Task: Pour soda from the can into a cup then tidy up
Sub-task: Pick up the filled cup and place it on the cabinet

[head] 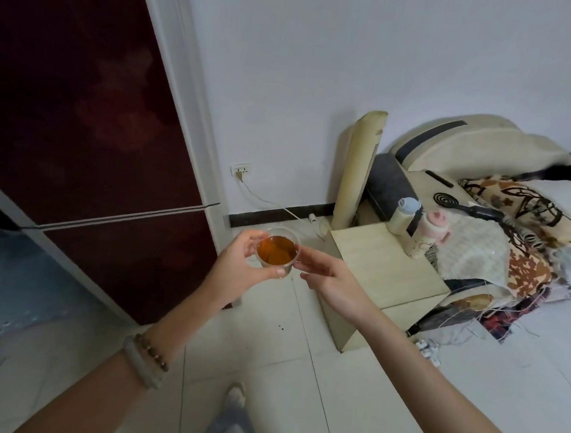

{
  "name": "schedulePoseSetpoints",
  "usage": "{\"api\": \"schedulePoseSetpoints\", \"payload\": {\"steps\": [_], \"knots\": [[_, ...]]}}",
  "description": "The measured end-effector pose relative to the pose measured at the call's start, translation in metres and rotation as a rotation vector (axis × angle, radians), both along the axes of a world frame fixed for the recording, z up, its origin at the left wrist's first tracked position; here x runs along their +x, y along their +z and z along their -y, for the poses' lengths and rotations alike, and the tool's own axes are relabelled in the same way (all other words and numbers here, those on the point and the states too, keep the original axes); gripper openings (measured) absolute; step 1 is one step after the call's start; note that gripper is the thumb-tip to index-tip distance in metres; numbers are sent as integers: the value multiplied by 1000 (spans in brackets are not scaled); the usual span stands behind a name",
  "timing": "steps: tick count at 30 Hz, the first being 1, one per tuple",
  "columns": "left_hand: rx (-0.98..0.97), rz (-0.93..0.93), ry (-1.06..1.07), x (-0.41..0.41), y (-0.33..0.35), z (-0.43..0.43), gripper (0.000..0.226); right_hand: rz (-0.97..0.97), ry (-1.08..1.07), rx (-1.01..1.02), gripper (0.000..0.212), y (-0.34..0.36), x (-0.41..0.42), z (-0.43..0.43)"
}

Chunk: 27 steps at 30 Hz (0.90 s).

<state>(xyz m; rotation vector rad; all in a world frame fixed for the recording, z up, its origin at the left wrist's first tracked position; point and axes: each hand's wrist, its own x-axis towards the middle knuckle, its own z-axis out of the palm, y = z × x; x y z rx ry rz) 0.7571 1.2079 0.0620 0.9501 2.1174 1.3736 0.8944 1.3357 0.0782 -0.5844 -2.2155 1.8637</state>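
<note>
Left hand (238, 263) curls thumb and fingers round the one clear cup (277, 252) of amber soda, held level above the floor, probably to avoid spilling. Right hand (327, 278), fingers loosely straight, touches its side, seemingly steadying it. Two bottles (425, 235) stand on the desk (374, 264); no can shows.

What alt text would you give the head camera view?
A person's left hand grips a clear cup of amber drink above a tiled floor, the right hand touching its side. A bedside cabinet holding two bottles stands at right.
</note>
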Motion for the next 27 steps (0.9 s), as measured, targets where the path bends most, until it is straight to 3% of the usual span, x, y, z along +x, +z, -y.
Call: {"api": "schedulePoseSetpoints", "payload": {"steps": [12, 27], "knots": [[-13, -6, -320, -186, 0, -136, 61, -80, -320, -51, 66, -2, -143, -75], [-111, 0, -737, -193, -35, -378, 69, -16, -727, -8, 76, -45, -142, -250]]}}
